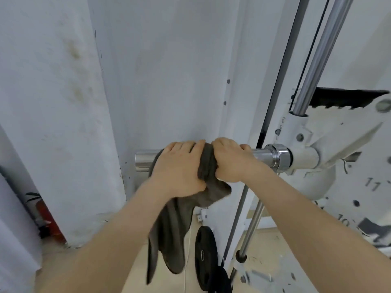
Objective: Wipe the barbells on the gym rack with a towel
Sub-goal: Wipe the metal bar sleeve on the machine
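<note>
Head view. The barbell (146, 160) lies horizontal on the white gym rack (338, 132). Its chrome end sleeve points left toward the wall, and only the tip and the collar end are bare.

A dark grey towel (175, 225) is wrapped over the middle of the sleeve, its loose tail hanging toward the floor. The left hand (179, 166) is closed over the towel-covered sleeve, fingers curled across the top. The right hand (228, 161), just beside it, is clenched round the barbell, with the towel's bunched edge caught between the two hands.

A black weight plate (206, 256) stands below, near the rack's foot.

Assessment: wiping of the sleeve is in hand. The next move calls for sliding or twisting the towel along the sleeve to reach both bare ends, with steady pressure.
</note>
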Demonstrator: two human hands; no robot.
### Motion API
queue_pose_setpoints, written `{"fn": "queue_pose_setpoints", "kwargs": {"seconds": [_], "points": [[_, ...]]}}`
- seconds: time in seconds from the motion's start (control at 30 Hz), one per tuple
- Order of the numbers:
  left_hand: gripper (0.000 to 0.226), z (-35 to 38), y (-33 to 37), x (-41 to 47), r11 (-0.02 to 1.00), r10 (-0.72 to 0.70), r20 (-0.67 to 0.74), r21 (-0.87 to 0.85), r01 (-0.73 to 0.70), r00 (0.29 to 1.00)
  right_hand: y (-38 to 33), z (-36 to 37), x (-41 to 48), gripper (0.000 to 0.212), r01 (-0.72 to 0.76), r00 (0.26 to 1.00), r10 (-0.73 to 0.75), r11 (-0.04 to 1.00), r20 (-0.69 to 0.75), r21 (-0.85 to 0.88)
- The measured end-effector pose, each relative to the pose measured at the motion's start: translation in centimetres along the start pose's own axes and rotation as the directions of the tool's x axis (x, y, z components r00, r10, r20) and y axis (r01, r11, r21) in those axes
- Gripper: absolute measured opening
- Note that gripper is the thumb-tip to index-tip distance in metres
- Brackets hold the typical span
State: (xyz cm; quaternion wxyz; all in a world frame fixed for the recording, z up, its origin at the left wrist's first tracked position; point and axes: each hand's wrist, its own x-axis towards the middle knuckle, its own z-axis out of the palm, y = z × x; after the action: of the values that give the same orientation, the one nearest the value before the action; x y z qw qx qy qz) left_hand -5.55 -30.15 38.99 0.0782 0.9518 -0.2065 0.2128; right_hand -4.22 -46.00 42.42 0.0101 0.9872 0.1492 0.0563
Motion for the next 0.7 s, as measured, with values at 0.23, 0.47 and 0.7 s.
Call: {"fn": "queue_pose_setpoints", "kwargs": {"seconds": [0.23, 0.47, 0.7], "points": [[0.029, -3.6, -6.1, -1.3, 0.825, -0.505, -0.147, -0.371, 0.426, 0.850, -7.9, 2.0, -2.2, 0.042, 0.146, 0.884, -0.041, 0.971, -0.466, 0.191], [0.048, -0.4, -6.5, -2.9, 0.516, -0.696, 0.037, -0.668, 0.536, 0.717, -8.8, 1.8, 2.8, 0.059, 0.038, 0.952, -0.010, 0.996, -0.305, 0.086], [0.027, 2.0, -6.8, -4.4, 0.632, -0.559, -0.269, -0.750, 0.194, 0.784, -8.6, 0.1, 6.1, 0.052, -0.042, 0.999, 0.033, 0.977, 0.042, 0.210]]}}
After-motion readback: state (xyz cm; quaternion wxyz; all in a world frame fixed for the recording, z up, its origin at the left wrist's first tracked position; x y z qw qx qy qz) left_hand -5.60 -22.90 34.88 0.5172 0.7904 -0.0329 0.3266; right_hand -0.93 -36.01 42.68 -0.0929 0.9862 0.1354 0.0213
